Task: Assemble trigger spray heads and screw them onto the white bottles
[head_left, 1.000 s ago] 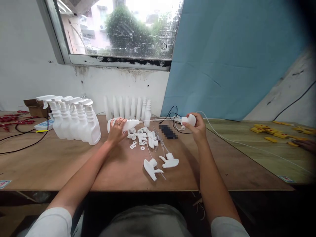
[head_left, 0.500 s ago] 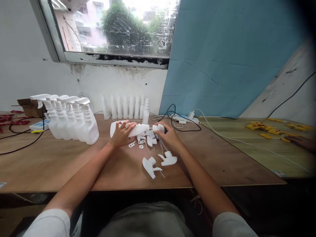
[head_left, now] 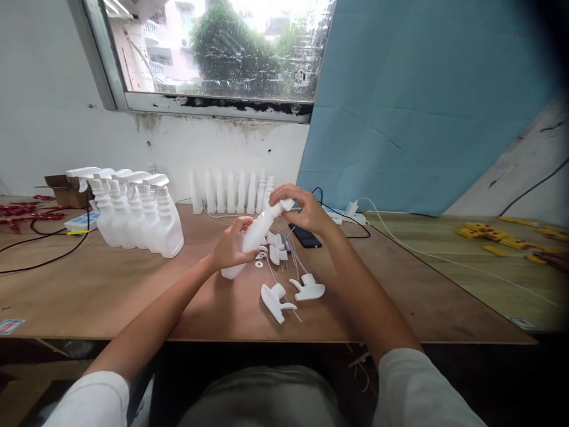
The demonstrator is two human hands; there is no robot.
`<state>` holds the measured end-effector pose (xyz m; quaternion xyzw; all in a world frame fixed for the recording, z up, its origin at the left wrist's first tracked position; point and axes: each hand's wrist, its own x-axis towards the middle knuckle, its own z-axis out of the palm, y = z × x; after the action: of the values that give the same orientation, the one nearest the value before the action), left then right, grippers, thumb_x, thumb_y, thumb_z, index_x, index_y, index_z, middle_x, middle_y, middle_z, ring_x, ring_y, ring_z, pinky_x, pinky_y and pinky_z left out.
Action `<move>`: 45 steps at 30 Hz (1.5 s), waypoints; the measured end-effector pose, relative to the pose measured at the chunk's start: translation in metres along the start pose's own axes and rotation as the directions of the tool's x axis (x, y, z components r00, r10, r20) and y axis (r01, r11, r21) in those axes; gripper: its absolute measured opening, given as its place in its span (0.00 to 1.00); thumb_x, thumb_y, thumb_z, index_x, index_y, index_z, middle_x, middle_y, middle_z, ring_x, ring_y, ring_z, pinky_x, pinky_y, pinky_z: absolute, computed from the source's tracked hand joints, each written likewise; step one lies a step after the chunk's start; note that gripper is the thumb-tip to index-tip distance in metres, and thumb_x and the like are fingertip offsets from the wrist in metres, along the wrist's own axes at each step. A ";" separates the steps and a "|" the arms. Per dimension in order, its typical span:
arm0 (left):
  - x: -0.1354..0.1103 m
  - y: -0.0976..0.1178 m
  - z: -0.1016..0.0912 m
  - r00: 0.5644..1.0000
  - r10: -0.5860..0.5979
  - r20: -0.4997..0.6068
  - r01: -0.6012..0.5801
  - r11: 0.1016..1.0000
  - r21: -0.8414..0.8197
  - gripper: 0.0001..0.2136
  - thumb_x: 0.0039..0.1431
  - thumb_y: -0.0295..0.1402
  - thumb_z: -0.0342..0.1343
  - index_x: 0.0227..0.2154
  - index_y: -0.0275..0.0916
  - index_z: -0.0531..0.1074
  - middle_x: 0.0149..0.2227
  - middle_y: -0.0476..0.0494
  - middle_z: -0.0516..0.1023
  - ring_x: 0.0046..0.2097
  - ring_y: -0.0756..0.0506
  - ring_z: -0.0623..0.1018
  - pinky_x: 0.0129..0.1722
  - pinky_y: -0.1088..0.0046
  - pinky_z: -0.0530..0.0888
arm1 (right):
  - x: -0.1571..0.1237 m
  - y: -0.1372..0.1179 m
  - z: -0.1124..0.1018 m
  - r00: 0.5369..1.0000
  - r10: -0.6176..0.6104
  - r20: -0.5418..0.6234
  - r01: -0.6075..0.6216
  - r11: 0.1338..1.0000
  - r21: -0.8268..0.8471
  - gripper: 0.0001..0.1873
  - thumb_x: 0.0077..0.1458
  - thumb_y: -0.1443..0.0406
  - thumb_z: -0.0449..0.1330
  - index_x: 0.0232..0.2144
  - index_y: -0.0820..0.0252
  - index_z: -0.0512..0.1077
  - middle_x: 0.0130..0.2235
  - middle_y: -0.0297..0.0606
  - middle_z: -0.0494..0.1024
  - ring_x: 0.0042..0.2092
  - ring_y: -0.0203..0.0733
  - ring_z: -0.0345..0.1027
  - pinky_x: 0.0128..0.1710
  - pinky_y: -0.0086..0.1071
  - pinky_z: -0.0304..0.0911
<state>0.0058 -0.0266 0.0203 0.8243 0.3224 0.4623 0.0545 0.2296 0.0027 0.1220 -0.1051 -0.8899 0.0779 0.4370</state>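
Bottle [head_left: 255,234], white plastic, was over the middle of the brown table [head_left: 200,314], tilted, neck up and to the right, base low towards the left; whether the base touched the wood, could not tell. Left hand [head_left: 232,244] was wrapped around its body, thumb on the near side. Right hand [head_left: 302,204] gripped a white spray head [head_left: 287,204] at the bottle's mouth, fingers curled over the top; could not tell if it was screwed on. Just behind and beside the bottle lay a pile of loose nozzles [head_left: 276,249], with a flat white ring [head_left: 259,264] near the left hand. Two trigger tops [head_left: 271,299] with thin tubes lay nearer the table's front edge. Dark phone [head_left: 306,236] lay below the right hand's wrist. Capped bottles [head_left: 169,234] stood upright in a group at left; a row of bottles [head_left: 229,193] stood along the wall. Another person's hand [head_left: 555,259], blurry, was at far right beside yellow pieces [head_left: 489,234].
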 end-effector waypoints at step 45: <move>-0.014 0.018 0.024 0.930 -0.178 -0.322 0.110 0.970 -0.218 0.19 0.60 0.43 0.52 0.50 0.40 0.63 0.55 0.33 0.69 0.46 0.43 0.75 0.44 0.65 0.72 | -0.008 -0.031 0.096 0.885 0.465 -0.007 -0.286 0.558 0.779 0.18 0.54 0.52 0.60 0.34 0.63 0.74 0.34 0.40 0.76 0.34 0.39 0.69 0.34 0.31 0.66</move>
<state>0.0288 -0.0435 0.0035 0.6969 0.3397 0.6214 0.1130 0.1550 -0.0337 0.0649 -0.1083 -0.6778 0.5233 0.5050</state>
